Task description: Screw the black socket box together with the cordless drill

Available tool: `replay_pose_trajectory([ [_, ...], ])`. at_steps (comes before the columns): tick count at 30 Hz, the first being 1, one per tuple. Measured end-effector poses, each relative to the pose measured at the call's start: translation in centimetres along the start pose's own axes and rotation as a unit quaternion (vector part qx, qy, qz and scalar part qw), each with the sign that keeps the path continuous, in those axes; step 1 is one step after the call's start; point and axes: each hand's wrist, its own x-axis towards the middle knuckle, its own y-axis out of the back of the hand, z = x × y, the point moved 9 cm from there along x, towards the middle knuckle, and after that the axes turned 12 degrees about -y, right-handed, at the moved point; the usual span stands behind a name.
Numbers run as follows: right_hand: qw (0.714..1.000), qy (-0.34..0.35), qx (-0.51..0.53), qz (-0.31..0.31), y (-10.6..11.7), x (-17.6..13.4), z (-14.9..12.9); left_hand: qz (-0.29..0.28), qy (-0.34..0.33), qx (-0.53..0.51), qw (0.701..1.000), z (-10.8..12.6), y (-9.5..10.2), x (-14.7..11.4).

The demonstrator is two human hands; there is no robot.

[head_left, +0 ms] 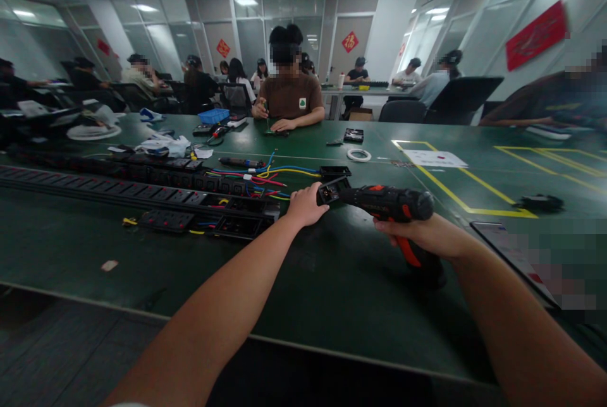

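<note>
My right hand (427, 234) is wrapped round the grip of a black and orange cordless drill (396, 203), which points left. The drill's tip reaches a small black plastic housing (327, 193), though whether it touches a screw there is too small to tell. Closed on the left side of that housing is my left hand (306, 206). Behind it lies another black frame (336, 170) with blue and yellow wires (289, 171) running to it. Long black socket strips (156, 193) stretch away to the left, and a short socket piece (171, 220) lies in front of them.
Across the green table (332, 287) a co-worker (291, 94) holds a screwdriver over a small part. A roll of white tape (359, 155), a paper sheet (434, 158) and a blue basket (213, 116) lie farther back. On the right is a tablet-like screen (512, 255).
</note>
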Motion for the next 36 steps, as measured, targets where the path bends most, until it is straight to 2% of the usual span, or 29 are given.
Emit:
replay_pose_trajectory([
  [36,1.000,0.024,-0.019,-0.003,-0.39,-0.44,-0.66,-0.001,-0.001,-0.002,1.000,0.07,-0.01,0.03],
])
